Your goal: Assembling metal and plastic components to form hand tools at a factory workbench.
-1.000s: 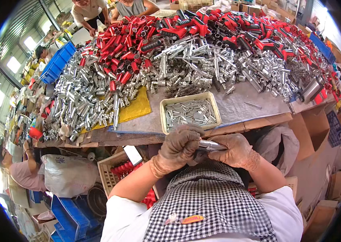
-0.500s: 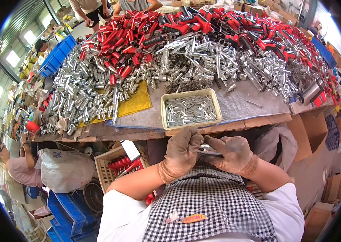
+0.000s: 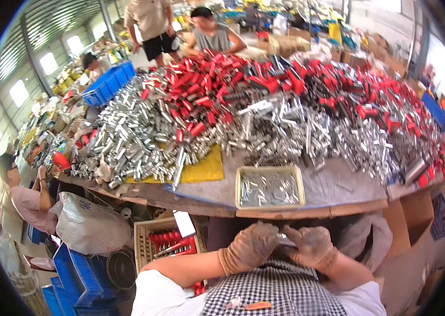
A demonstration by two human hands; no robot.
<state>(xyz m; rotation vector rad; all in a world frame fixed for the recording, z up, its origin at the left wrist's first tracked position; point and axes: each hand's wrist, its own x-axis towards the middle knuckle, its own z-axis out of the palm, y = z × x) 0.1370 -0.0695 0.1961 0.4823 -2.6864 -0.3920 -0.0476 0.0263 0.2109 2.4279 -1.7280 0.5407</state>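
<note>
Held part (image 3: pixel 285 240): shiny metal, smooth AFAICT, as it's mostly hidden & a bit blurred. L glove (image 3: pixel 254 246) & R glove (image 3: pixel 312 246): matt, wrinkled, cloth-like. Silver parts (image 3: pixel 133 145): bright, glossy metal. Red tubes (image 3: pixel 197 89): smooth, glossy finish. Tray (image 3: pixel 271 207): matt plastic, w/ shiny metal pins (image 3: pixel 264 189) in it. Yellow sheet (image 3: pixel 206 167): plastic-looking, creased. Tabletop (image 3: pixel 330 190): dull, scuffed. Apron (image 3: pixel 277 287): soft matt cloth; shirt (image 3: pixel 162 295) ditto. Sack (image 3: pixel 88 226): crinkly plastic w/ slight sheen. Blue bin (image 3: pixel 111 83): smooth plastic. Crate (image 3: pixel 139 247): matt plastic. Box (image 3: pixel 395 226): matt cardbd.

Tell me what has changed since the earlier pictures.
The view has tilted up, so the table and tray sit lower and farther right. Nothing was visibly taken or let go: left hand and right hand still hold the metal part. On the table, the tray stays put.
</note>
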